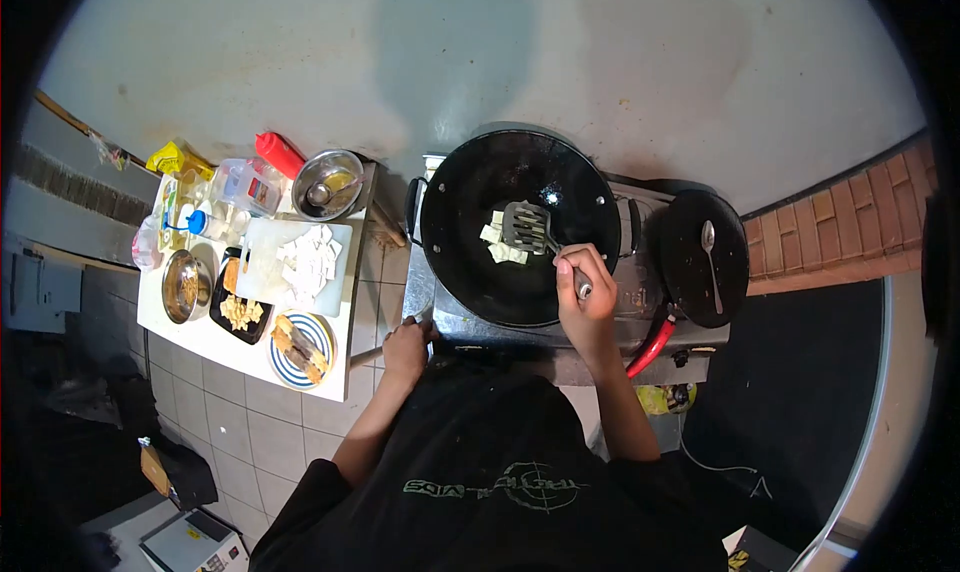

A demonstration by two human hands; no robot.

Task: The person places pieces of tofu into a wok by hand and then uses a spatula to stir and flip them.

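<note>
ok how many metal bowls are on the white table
2. One metal bowl sits by the red bottle; the other bowl is left of the black tray. Another could be hidden in the clutter.

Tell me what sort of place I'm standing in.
It looks like a kitchen, perhaps a small commercial one: a large black wok sits on a metal stove, your right hand works a slotted spatula in it, and a side table holds a cutting board of white pieces.
</note>
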